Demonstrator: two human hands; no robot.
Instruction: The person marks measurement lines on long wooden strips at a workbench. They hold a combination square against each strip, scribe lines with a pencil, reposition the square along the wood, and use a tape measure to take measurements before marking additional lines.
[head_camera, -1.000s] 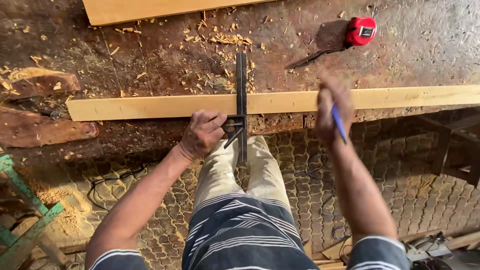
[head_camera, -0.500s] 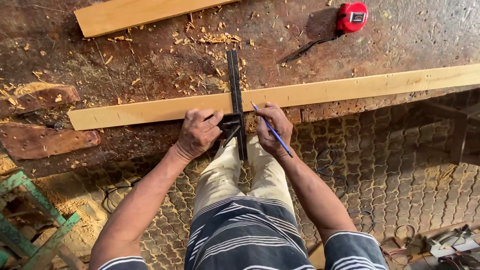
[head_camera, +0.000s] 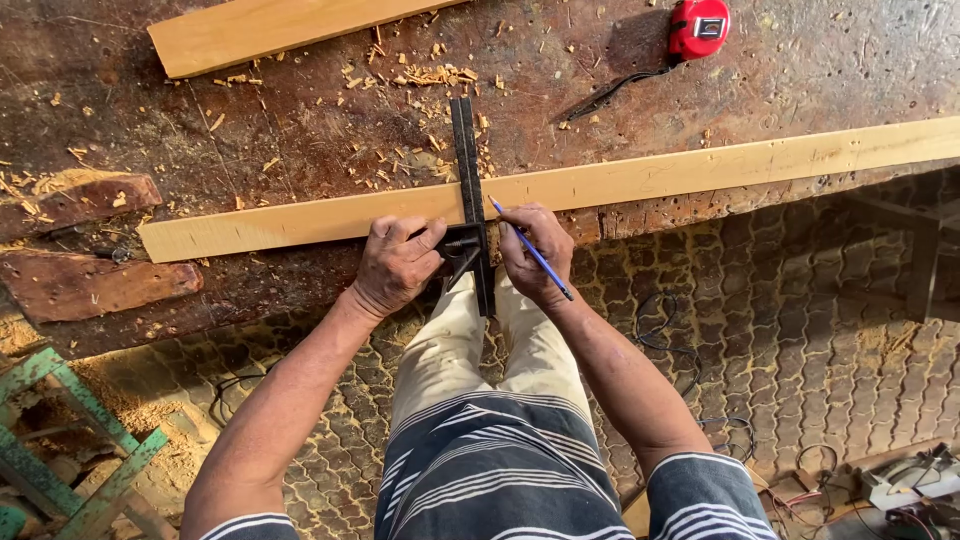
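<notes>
both hands work at the near edge of the workbench. the left hand is pressed flat over the stock of the black combination square, pinning it against the near edge of the long pale wooden strip, with the blade lying straight across the strip toward the far side. the right hand pinches a blue pencil, its tip touching the strip just right of the blade. the step in hand looks like marking a square line across the strip; drawing it would call for the square held firm and the pencil kept tight to the blade. a second pale board lies far left. far right sits a red tape measure bearing a small dark rectangular label.
</notes>
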